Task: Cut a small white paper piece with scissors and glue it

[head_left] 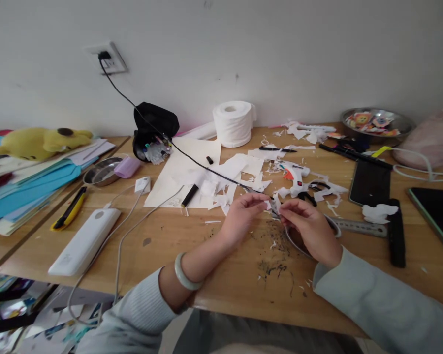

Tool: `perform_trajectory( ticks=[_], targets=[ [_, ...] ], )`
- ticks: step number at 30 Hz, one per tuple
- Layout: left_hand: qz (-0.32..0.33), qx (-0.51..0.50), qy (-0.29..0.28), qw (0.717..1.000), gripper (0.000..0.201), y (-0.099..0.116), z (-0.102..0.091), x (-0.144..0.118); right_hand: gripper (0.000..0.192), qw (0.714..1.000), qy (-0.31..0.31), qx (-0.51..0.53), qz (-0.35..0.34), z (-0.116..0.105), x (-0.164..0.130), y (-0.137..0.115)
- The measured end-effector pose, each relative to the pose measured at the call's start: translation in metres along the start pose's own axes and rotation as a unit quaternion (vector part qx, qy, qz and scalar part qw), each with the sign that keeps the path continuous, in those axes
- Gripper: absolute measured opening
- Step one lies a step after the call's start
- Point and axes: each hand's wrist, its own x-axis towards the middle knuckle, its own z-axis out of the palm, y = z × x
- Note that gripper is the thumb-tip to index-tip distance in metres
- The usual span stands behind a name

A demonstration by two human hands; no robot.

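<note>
My left hand [245,214], with a pale bangle at its wrist, is closed in a pinch above the table. Whatever its fingertips hold is too small to make out. My right hand [310,228] faces it, thumb and forefinger pinched on a small white paper scrap [276,201]. A greyish bit shows between the two hands, its kind unclear. Under the right hand sits a metal dish [297,241], partly hidden. Just behind the hands lies a white glue gun [297,179] with an orange trigger, among torn paper. Dark shavings [275,268] are scattered on the wood below.
A black cable [192,160] runs from the wall socket [109,58] toward the hands. Around stand a paper roll [233,123], a steel ruler [358,227], phones [371,182], a yellow cutter [70,209], a white power bank [84,241] and a bowl of cutouts [406,123].
</note>
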Motion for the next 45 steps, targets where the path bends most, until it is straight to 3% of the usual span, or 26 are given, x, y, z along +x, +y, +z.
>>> perform_trajectory(
  ticks=[4, 10, 13, 17, 24, 30, 35, 45],
  targets=[
    [-0.001, 0.029, 0.005, 1.0, 0.019, -0.008, -0.001, -0.001, 0.023, 0.994, 0.018, -0.087, -0.056, -0.003, 0.0, -0.001],
    [0.116, 0.152, -0.023, 0.981, 0.024, -0.013, -0.004, -0.009, 0.019, 0.986, -0.001, -0.145, -0.083, -0.001, -0.002, -0.002],
    [0.13, 0.181, -0.023, 0.975, 0.024, -0.011, -0.006, -0.011, 0.02, 0.987, -0.012, -0.138, -0.083, 0.001, -0.004, -0.001],
    [0.116, 0.163, -0.004, 0.98, 0.025, -0.011, -0.009, -0.009, 0.018, 0.989, -0.009, -0.121, -0.089, 0.001, -0.005, 0.0],
    [0.067, 0.027, -0.011, 0.997, 0.019, -0.018, -0.008, -0.003, 0.012, 0.984, -0.013, -0.15, -0.097, 0.002, -0.004, -0.002],
    [0.06, 0.106, -0.023, 0.992, 0.002, -0.017, -0.01, -0.004, 0.014, 0.969, -0.006, -0.181, -0.166, 0.0, -0.004, 0.001],
    [0.061, 0.134, 0.003, 0.989, 0.013, -0.015, -0.013, -0.004, 0.02, 0.959, -0.008, -0.207, -0.191, -0.002, -0.002, 0.002],
    [0.055, 0.059, 0.041, 0.996, 0.016, -0.021, -0.013, 0.0, 0.021, 0.95, -0.036, -0.227, -0.21, 0.0, -0.001, 0.005]
  ],
)
